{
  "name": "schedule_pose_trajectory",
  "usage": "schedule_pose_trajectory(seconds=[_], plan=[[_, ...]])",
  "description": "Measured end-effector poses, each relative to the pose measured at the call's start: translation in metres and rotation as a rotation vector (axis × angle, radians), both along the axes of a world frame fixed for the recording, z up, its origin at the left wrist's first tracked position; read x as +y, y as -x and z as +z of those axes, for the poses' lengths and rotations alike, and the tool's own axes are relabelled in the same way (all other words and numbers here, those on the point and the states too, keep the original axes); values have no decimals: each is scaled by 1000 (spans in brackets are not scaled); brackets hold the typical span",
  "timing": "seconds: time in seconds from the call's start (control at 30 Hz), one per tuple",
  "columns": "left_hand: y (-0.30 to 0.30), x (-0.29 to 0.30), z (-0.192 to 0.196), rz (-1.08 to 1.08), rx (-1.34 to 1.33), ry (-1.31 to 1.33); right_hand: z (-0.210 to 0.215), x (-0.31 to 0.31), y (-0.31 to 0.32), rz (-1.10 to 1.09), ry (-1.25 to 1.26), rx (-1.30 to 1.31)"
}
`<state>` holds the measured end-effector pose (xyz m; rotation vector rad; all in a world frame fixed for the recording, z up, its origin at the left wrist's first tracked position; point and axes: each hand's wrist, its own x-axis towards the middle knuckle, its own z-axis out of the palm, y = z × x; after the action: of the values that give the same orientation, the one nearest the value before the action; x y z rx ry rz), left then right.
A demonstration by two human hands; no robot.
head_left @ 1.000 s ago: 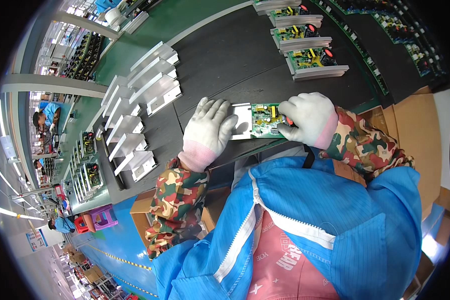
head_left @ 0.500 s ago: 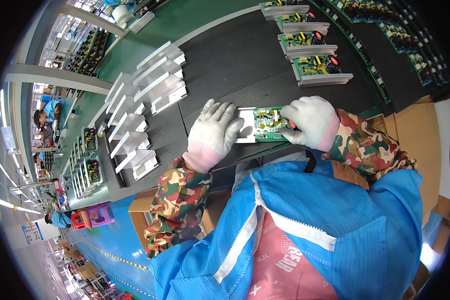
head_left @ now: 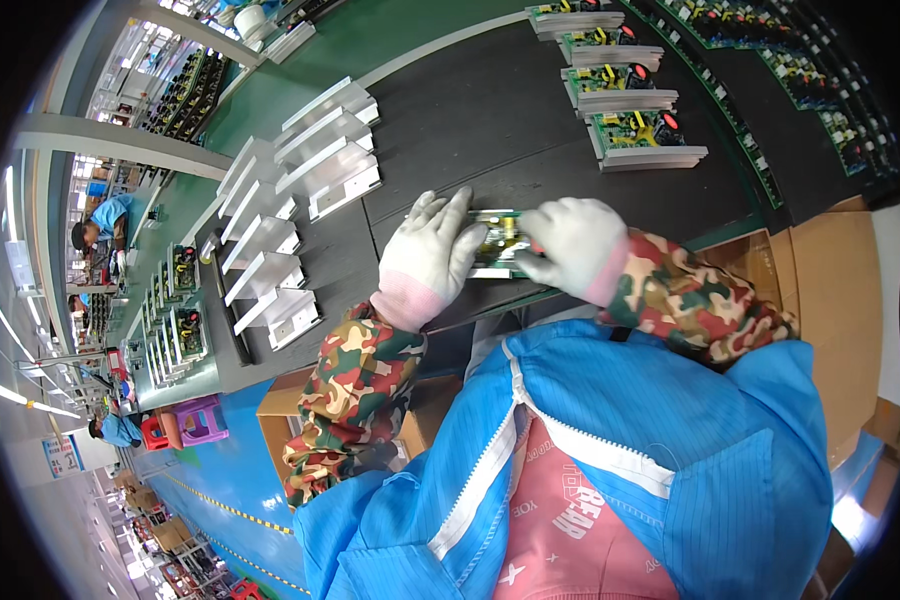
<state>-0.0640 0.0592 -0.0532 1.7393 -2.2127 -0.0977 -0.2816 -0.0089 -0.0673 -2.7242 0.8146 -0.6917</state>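
Note:
A green circuit board point(head_left: 503, 236), crowded with yellow and dark parts, lies in a silvery metal bracket point(head_left: 492, 273) near the table's front edge. My left hand point(head_left: 425, 250), in a white glove with a pink cuff, closes round the bracket's left end, thumb beside the board. From the right, my gloved right hand point(head_left: 576, 245) grips the board's right end between thumb and fingers. Both hands cover the ends of the board and bracket. Slight blur hides fine detail between them.
Several bare metal brackets point(head_left: 345, 183) stand in two rows at left, beside a dark rod point(head_left: 232, 310). At far right, boards in brackets point(head_left: 642, 138) form a column. More boards point(head_left: 820, 105) lie beyond them. A cardboard box point(head_left: 835, 300) is at right.
My right hand has moved left, sliding the board along the bracket toward my left hand. The bare bracket surface that showed beside my left thumb is now covered.

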Motion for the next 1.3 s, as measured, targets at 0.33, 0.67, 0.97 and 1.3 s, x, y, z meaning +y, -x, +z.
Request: schedule_pose_trajectory(seconds=[0.33,0.67,0.97,1.3], plan=[[-68,12,-9,14,638,-60,-8,-17,15,177,-79,-161],[-49,23,-41,49,1361,-294,-37,-16,7,234,-293,-93],[6,19,-44,114,1452,-279,-66,-9,-30,33,-505,-675],[-25,48,-11,168,627,107,-9,-4,20,-57,-257,-433]])
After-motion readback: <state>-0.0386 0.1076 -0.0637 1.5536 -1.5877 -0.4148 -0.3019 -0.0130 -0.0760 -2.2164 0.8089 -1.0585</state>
